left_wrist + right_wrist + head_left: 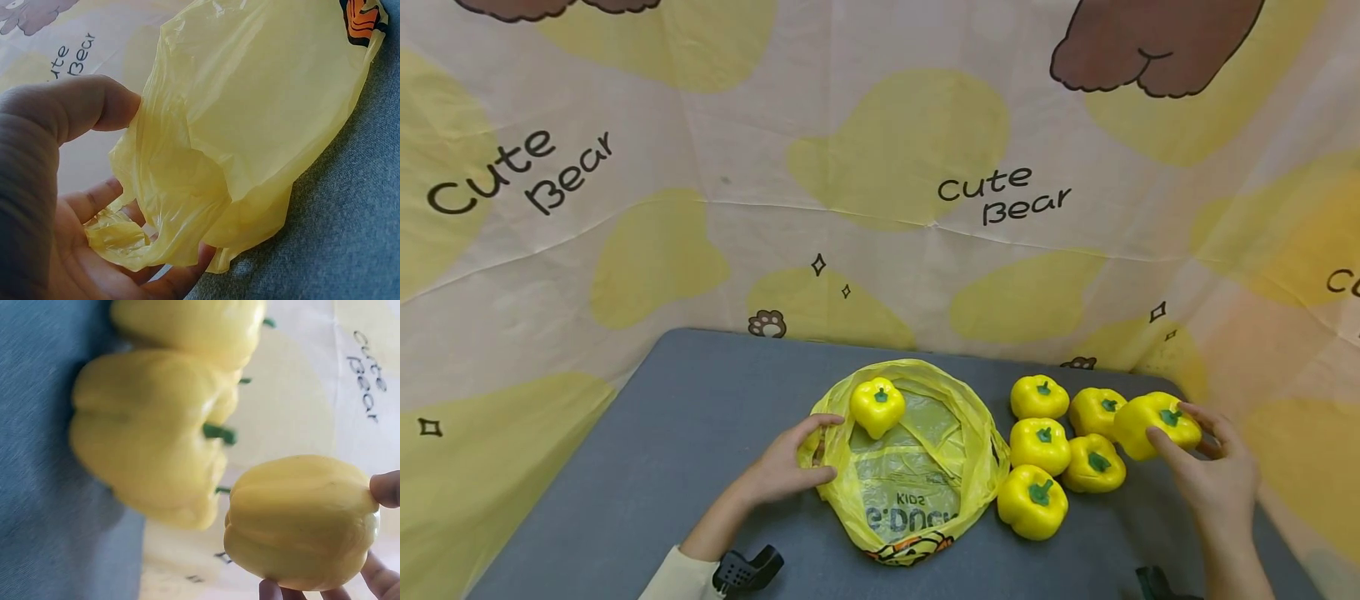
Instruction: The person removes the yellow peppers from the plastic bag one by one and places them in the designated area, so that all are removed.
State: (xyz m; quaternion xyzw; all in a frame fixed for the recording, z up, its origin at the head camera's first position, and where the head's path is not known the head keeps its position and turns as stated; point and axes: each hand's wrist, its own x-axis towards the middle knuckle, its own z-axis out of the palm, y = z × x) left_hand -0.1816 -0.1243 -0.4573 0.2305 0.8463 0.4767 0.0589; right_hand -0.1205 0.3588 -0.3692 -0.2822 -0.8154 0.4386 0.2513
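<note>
A yellow plastic bag with printed letters lies open-mouthed on the table. Inside it, near the far left rim, sits one yellow bell pepper. My left hand holds the bag's left side; the left wrist view shows the thumb against the bag and the fingers under its gathered edge. At the right, my right hand grips another yellow bell pepper between thumb and fingers. In the right wrist view this pepper appears apart from the tabletop, near the other peppers.
Several yellow bell peppers with green stems stand in a cluster just right of the bag, the closest touching or nearly touching it. The grey table backs onto a hanging printed cloth.
</note>
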